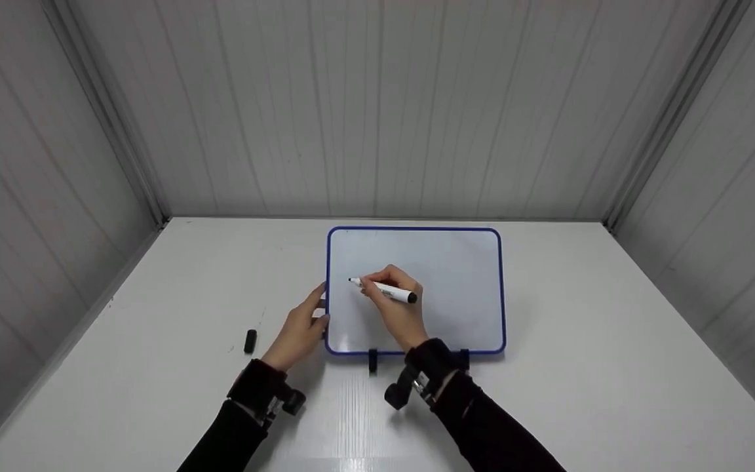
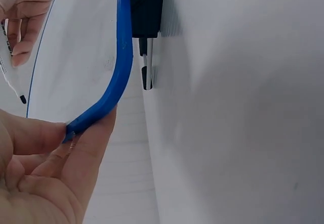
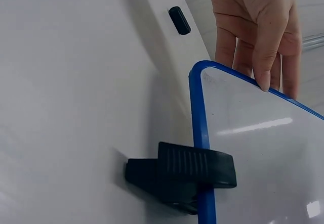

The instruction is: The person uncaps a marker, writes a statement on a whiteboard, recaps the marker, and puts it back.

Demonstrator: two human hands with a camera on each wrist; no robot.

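Observation:
A blank whiteboard (image 1: pixel 446 275) with a blue frame (image 2: pixel 123 52) stands tilted on black clip feet (image 3: pixel 188 174) on the white table. My left hand (image 1: pixel 318 308) pinches the frame's left edge between thumb and fingers (image 2: pixel 93 148); the right wrist view shows that left hand (image 3: pixel 260 37) at the frame too. My right hand (image 1: pixel 372 286) grips a white marker (image 1: pixel 392 290), uncapped, black tip (image 2: pixel 23 99) pointing at the board's upper left area. Whether the tip touches the surface I cannot tell.
The marker's black cap (image 1: pixel 250 341) lies on the white table (image 1: pixel 613 341) left of the board, also seen as the cap (image 3: pixel 179 20). Grey panelled walls close the table in at the back and both sides.

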